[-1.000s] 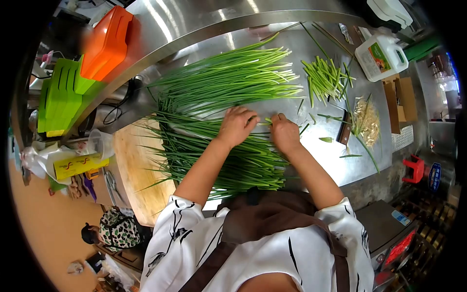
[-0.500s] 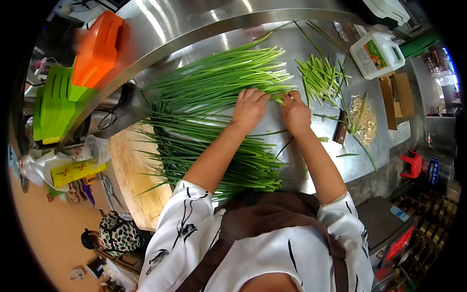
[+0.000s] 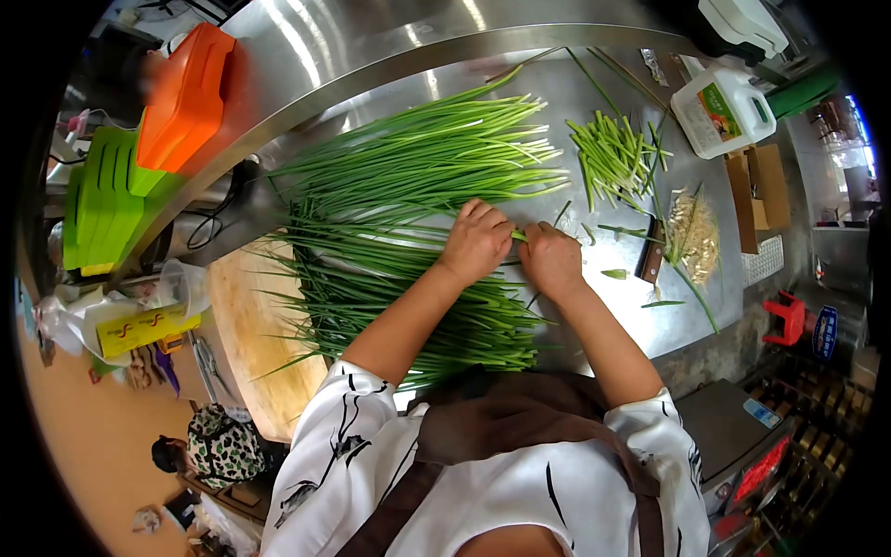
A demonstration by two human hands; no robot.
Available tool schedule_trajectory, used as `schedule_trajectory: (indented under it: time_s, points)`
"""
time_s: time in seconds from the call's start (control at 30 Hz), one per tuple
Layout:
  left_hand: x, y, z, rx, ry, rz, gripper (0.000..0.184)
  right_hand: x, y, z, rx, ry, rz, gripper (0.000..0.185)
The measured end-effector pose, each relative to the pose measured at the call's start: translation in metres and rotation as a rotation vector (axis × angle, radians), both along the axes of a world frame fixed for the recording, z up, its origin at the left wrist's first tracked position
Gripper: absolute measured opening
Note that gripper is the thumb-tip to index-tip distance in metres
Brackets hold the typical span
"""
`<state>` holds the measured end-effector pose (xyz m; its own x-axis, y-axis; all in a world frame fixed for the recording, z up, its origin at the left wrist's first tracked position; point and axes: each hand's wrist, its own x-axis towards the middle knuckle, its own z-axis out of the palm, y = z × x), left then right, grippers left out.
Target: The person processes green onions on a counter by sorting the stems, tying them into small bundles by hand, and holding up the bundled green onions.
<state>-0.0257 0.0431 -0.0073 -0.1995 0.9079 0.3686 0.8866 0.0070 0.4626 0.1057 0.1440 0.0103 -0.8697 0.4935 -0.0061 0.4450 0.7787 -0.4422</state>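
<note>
Long green scallions (image 3: 436, 139) lie in an upper bunch on the steel table, pale ends to the right. A second bunch of scallions (image 3: 464, 320) lies nearer my body. Between the two, my left hand (image 3: 476, 241) is closed with a short green scallion stalk (image 3: 518, 236) at its fingertips. My right hand (image 3: 552, 260) pinches the other side of that stalk, its fingertips partly hidden. To the right are a heap of short cut stalks (image 3: 613, 153), a knife (image 3: 652, 252) with a brown handle, and a pile of pale root trimmings (image 3: 693, 237).
A wooden board (image 3: 255, 325) sits at the left under the leaf tips. A white jug (image 3: 722, 110) and a cardboard box (image 3: 756, 190) stand at the right. A steel shelf edge (image 3: 390, 60) crosses the far side. Another person (image 3: 223, 446) is at lower left.
Both hands have moved from the pale ends of the upper bunch toward my body, and the right hand also shifted left. A short stalk now shows between them. Small scraps lie where the right hand was.
</note>
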Motion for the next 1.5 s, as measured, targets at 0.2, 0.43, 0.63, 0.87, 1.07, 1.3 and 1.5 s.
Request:
schedule_trajectory:
  time_s: [0.2,0.43,0.63,0.87,1.07,1.3,1.5]
  points:
    - [-0.018,-0.005,0.003,0.078,0.022,0.315,0.008,-0.005,-0.017,0.02,-0.426,-0.067,-0.13,0.015]
    - [-0.016,-0.018,0.009,-0.157,-0.034,0.043,0.019,-0.027,0.041,-0.029,0.264,0.314,-0.032,0.008]
    - [-0.011,0.002,0.002,0.021,0.11,0.124,0.021,-0.019,0.032,-0.018,0.329,0.104,0.164,0.008]
    - [-0.014,0.006,-0.006,-0.031,0.101,-0.04,0.017,-0.011,0.024,0.005,0.317,0.243,0.23,0.007]
    - [-0.015,0.001,0.004,0.011,0.067,-0.004,0.016,-0.012,0.002,-0.005,-0.003,0.028,0.107,0.01]
    - [-0.021,-0.007,-0.005,0.075,-0.319,0.313,0.006,-0.013,-0.004,0.008,-0.967,0.162,-0.308,0.02]
    - [-0.011,-0.017,-0.001,-0.291,-0.188,0.176,0.025,-0.034,0.043,-0.017,-0.007,0.251,-0.128,0.023]
